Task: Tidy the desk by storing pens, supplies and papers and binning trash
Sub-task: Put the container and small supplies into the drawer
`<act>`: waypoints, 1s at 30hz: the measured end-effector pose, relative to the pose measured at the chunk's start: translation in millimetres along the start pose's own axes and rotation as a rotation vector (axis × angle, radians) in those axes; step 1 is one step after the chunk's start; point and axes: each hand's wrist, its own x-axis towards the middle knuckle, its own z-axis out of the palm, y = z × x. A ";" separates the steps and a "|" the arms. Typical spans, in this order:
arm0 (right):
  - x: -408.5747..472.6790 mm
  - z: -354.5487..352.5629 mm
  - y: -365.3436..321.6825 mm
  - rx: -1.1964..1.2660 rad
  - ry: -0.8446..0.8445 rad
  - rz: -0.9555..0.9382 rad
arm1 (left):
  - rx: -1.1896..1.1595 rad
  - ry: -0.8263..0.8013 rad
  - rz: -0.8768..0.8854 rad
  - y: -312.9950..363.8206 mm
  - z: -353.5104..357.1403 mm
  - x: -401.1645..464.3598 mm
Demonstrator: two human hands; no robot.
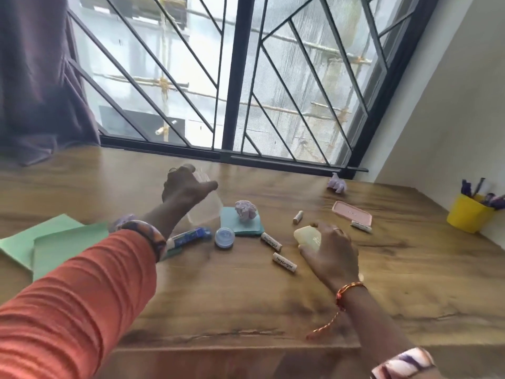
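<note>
Barred window panes and a dark curtain (32,77) back a wooden counter (218,296) strewn with supplies. A person's left hand (185,190) has its grip curled around a clear plastic container (203,206), tilted above the counter. The right hand (332,253) holds a pale yellow block (307,237) near three white labelled sticks (284,262). A crumpled paper ball (246,210) sits on a teal pad (241,224); a second ball (337,183) lies near the window. Green papers (41,242) lie at left, and a yellow pen cup (468,213) stands at far right.
</note>
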 end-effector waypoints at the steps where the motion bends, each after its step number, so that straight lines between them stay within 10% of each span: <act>1: -1.9 -2.1 -7.4 0.061 0.024 -0.095 | -0.179 0.014 -0.054 -1.5 -5.7 2.5; 5: -3.3 -10.5 -50.9 0.442 -0.126 -0.311 | -1.043 -0.163 -0.341 3.0 -24.4 -9.3; 9: 7.6 -3.0 -101.1 0.757 -0.291 -0.284 | -1.278 -0.265 -0.498 7.8 -23.8 -34.9; 18: 44.5 26.7 -134.4 0.621 -0.195 -0.322 | -0.742 -0.101 -0.421 -23.6 -35.6 -31.4; 25: 48.2 22.0 -114.8 0.500 -0.181 -0.424 | -0.369 0.046 0.194 -3.0 -28.6 -75.5; 30: 10.6 12.5 -48.9 0.504 -0.008 -0.310 | -0.208 -0.221 0.505 10.1 7.5 -117.1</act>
